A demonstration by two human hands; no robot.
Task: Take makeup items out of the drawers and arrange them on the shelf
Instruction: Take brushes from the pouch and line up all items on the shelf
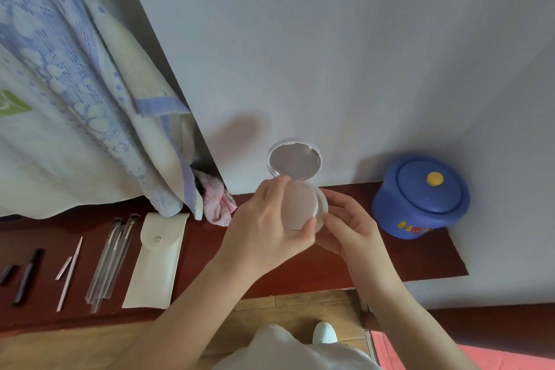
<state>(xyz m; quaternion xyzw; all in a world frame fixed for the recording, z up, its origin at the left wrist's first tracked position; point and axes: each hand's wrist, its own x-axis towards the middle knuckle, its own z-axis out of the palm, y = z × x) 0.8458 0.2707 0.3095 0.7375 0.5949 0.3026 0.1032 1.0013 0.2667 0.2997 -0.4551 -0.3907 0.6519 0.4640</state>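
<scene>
Compact [295,162] at frame centre, held just above shelf [300,276], lid up, mirror toward person. Right hand [353,227] curls round base to steady it. Left hand [267,219] pinches puff [300,204], likely checking contents before placing. Pouch [156,258] and slim tools [111,258] lie in row lower left.

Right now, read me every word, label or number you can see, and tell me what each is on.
"H": yellow first letter on the blue pot; the red and yellow letters after it are too blurred to read.
The green patch on the blanket: no legible text.
The compact and the white pouch: no lettering visible.
</scene>
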